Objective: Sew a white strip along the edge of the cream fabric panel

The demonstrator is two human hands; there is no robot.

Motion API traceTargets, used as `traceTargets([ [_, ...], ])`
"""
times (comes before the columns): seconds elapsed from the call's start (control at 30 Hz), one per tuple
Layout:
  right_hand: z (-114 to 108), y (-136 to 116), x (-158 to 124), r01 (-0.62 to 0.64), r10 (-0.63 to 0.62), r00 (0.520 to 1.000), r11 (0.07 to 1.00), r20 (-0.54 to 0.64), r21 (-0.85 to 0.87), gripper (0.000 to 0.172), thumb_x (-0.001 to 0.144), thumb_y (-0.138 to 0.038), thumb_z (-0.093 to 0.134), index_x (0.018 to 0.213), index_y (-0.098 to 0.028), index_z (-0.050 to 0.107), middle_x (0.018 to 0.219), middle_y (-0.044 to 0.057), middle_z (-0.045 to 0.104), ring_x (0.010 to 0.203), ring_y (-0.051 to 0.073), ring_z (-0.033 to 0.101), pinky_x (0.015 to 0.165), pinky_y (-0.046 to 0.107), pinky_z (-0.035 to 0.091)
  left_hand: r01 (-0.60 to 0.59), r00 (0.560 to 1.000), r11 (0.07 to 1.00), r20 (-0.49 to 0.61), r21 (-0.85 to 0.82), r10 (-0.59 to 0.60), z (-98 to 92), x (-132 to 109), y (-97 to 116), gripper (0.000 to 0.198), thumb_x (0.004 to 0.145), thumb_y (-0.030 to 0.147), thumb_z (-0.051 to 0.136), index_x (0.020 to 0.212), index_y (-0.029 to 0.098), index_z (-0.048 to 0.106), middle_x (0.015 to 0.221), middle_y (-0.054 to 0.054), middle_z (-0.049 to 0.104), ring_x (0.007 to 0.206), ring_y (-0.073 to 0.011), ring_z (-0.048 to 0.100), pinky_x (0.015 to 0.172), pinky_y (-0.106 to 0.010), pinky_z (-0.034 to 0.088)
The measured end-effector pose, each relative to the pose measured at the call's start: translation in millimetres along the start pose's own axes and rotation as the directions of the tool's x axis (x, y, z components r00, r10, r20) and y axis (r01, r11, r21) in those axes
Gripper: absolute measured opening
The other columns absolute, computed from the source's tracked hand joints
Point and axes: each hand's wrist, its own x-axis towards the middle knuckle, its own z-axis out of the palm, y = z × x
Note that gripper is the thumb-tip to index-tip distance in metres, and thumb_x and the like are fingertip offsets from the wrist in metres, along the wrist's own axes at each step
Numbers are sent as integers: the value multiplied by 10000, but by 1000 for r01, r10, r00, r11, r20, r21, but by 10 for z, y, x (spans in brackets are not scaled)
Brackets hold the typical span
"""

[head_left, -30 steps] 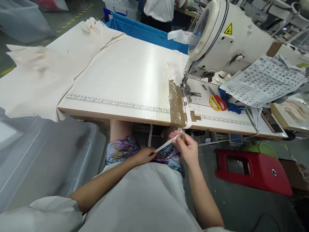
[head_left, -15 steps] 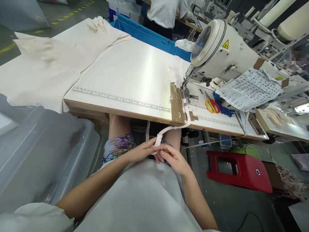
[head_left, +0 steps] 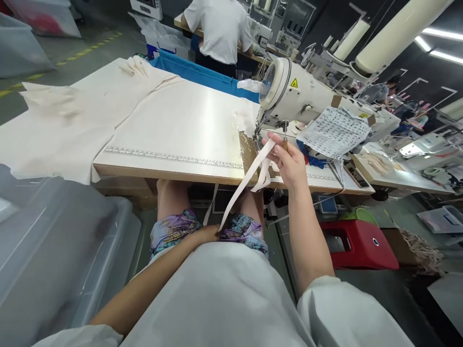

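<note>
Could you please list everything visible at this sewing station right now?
White tape strip: one, white, stretched from lap up to table edge.
Sewing machine: one, white, right of table.
Table: one, cream, ruler along front edge.
Cream fabric: one spread, draped over table's left side.
Printed sheet: one, white, lying on machine.
Stool: one, red, on floor at right.
Plastic bin: one, clear grey, at left.
Co-worker: one, white shirt, standing behind.
Left hand: pinches tape at lap.
Right hand: holds tape up near needle.
</note>
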Motion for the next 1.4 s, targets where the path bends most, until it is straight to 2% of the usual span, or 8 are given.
traceTargets([
  [0.27,-259,401,310,-108,110,989,994,-99,27,288,787,-382,735,1028,-232,691,1329,50,651,1175,302,660,746,348,660,-27,995,1000,101,10,26,-9,84,-164,316,940,386,640,1136,138,627,1138,-65,639,1038,-242,625,921,-442,530],
  [0.77,-314,428,245,-112,107,987,993,-123,-32,343,803,-465,733,1058,-240,690,1543,29,443,1133,302,677,767,390,676,58,985,996,167,-68,-46,-25,115,-161,301,947,405,630,1066,129,639,1046,-50,653,932,-207,643,830,-388,556],
  [0.93,-181,134,16,-109,125,990,973,65,-202,375,910,-513,642,1165,-244,694,1217,63,710,994,292,726,714,393,651,58,998,997,26,-48,-57,-38,-64,78,332,905,345,674,1158,138,618,1154,-88,652,1078,-255,623,977,-477,494],
  [1.03,-122,-67,-223,-66,188,925,935,329,-349,253,863,-375,754,1081,-250,778,1029,65,777,927,322,730,766,414,626,14,997,997,-77,-74,-19,-248,-359,309,393,860,286,679,1227,163,613,1252,-124,655,1186,-288,598,1050,-447,447],
  [1.1,-110,-102,-350,59,280,808,837,518,-544,248,946,-358,648,1162,-304,757,1099,46,769,947,333,726,796,429,605,-37,995,992,-93,-117,27,-522,-672,491,363,882,309,633,1221,181,635,1224,-110,690,1136,-270,642,990,-387,497],
  [1.2,-66,-29,-429,153,330,750,756,573,-636,319,1018,-370,490,1272,-324,677,1173,52,742,1039,327,704,850,427,583,-157,983,967,-125,-201,134,-1094,-1253,754,353,952,435,540,1220,230,643,1196,-61,716,1069,-209,686,920,-311,542],
  [1.3,16,89,-405,96,325,732,821,599,-563,329,1037,-376,432,1301,-347,627,1057,54,758,938,278,730,759,361,599,-219,855,972,-497,-83,151,-1761,-1703,874,371,979,495,473,1124,209,661,1051,-73,736,961,-216,700,874,-345,561],
  [1.4,72,194,-350,63,272,754,876,597,-479,322,1039,-351,448,1320,-419,590,1011,25,748,895,245,729,754,338,601,321,437,903,-891,286,127,-2373,-1833,800,397,908,444,501,1156,162,628,1137,-138,688,1069,-306,631,925,-451,522],
])
